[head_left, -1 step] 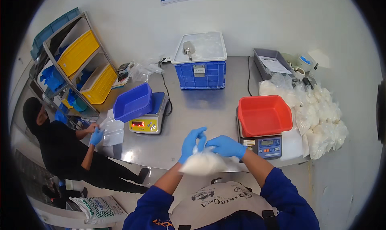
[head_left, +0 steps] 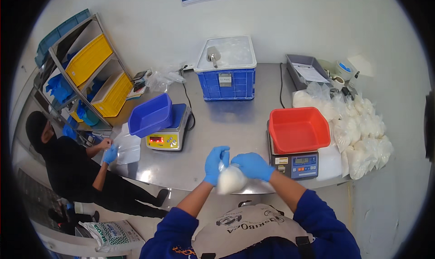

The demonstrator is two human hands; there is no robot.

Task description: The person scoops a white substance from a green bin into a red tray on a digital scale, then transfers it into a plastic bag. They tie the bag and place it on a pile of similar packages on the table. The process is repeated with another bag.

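A clear plastic bag of white powder (head_left: 232, 180) hangs near the table's front edge, in front of my apron. My left hand (head_left: 216, 165), in a blue glove, is closed on the neck of the bag at its left. From the right, my gloved right hand (head_left: 253, 166) grips the bag's gathered top, its fingertips partly hidden. To the right of my hands stands a digital scale (head_left: 304, 166) with a red tray (head_left: 299, 143) on it.
Several filled powder bags (head_left: 362, 141) are piled at the right. A lidded blue crate (head_left: 229, 87) with a metal scoop (head_left: 213, 56) stands at the back. A yellow scale (head_left: 163, 140) holds a blue tray (head_left: 152, 116) at the left, near a person in black (head_left: 74, 159) handling clear plastic.
The powder bag has swung round and now looks narrower and rounder. My hands have shifted slightly, and my left fingers are drawn closer together at its neck.
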